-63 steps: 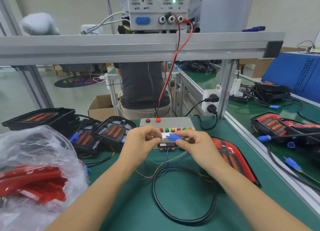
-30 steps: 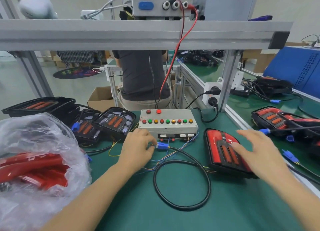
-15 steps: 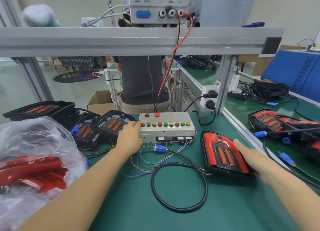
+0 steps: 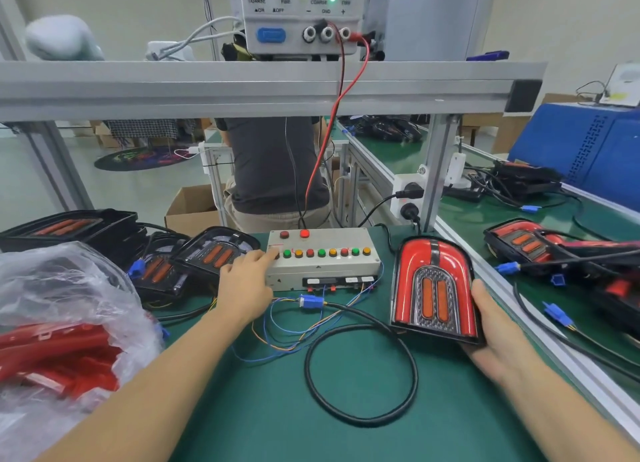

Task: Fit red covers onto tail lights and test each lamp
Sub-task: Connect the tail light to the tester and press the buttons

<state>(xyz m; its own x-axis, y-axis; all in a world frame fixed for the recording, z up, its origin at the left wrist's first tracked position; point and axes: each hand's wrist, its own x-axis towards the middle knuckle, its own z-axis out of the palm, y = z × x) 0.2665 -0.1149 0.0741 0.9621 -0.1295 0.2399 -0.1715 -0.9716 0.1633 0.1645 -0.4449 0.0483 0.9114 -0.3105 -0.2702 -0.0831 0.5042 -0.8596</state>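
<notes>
My left hand (image 4: 246, 288) rests against the near left corner of the grey test box (image 4: 322, 259), its forefinger stretched straight onto the leftmost button in the row of coloured buttons (image 4: 321, 253), the other fingers lying loosely curled and holding nothing. My right hand (image 4: 498, 337) grips the tail light (image 4: 433, 285) from its right and lower edge, thumb along the side and fingers tucked under it, tipping the lamp up so I see its face; the red cover is on it, arching around a grey mesh panel with two orange strips. Just to the right of my left hand lies the blue connector (image 4: 311, 301), joining thin coloured wires from the box front to a black cable (image 4: 360, 371) that loops on the green mat (image 4: 277, 409) between my two forearms. To the left of my left hand sit uncovered black tail lights (image 4: 214, 254), touching one another, and nearer me on that side a clear plastic bag (image 4: 65, 309) of red covers (image 4: 55, 354). Well beyond my left hand, on the aluminium shelf (image 4: 242, 87), stands a power supply (image 4: 299, 15) with a green lamp lit; its red lead (image 4: 329, 143) drops down to the back of the box. To the right of my right hand, past the bench rail, more covered lamps (image 4: 540, 243) lie among cables.
</notes>
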